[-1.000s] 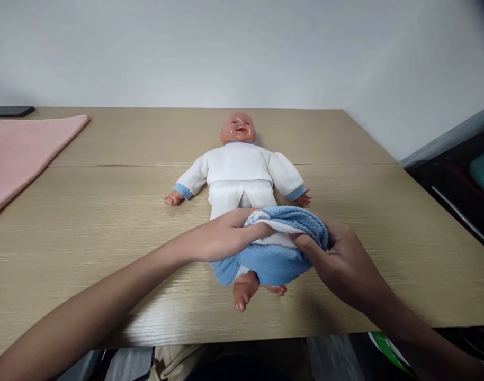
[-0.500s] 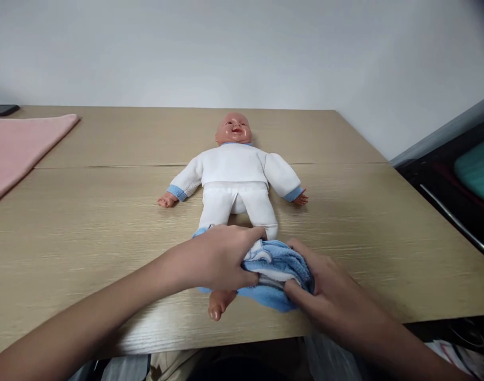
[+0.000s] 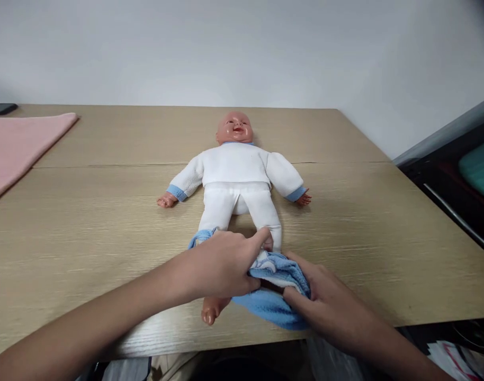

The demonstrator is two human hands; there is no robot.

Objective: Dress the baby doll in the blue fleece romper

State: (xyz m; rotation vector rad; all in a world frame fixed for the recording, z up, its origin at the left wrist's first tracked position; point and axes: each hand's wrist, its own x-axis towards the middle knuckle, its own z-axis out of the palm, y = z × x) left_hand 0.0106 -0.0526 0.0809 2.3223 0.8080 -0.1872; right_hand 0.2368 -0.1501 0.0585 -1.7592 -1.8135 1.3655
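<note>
A baby doll (image 3: pixel 236 163) in a white outfit with blue cuffs lies on its back on the table, head at the far side. Blue pants (image 3: pixel 271 308) are bunched at its lower legs. Blue fabric surrounds the doll's leg on the left, and that bare foot (image 3: pixel 213 309) pokes out below. My left hand (image 3: pixel 230 264) reaches across the shins and grips the left edge of a gathered opening. On the opposite edge, my right hand (image 3: pixel 319 288) pinches the cloth between thumb and fingers. The doll's other foot is hidden behind cloth and hands.
A pink cloth (image 3: pixel 23 145) lies on the left of the wooden table (image 3: pixel 107 211), with a dark flat object (image 3: pixel 1 109) behind it. A pale wall (image 3: pixel 226 53) rises at the back. Right of the table is a black item (image 3: pixel 436 164) with a teal part.
Both hands have shifted slightly toward me with the pants. The gathered opening now gapes wider, showing a dark gap, and the doll's leg on the right reveals more white below the knee.
</note>
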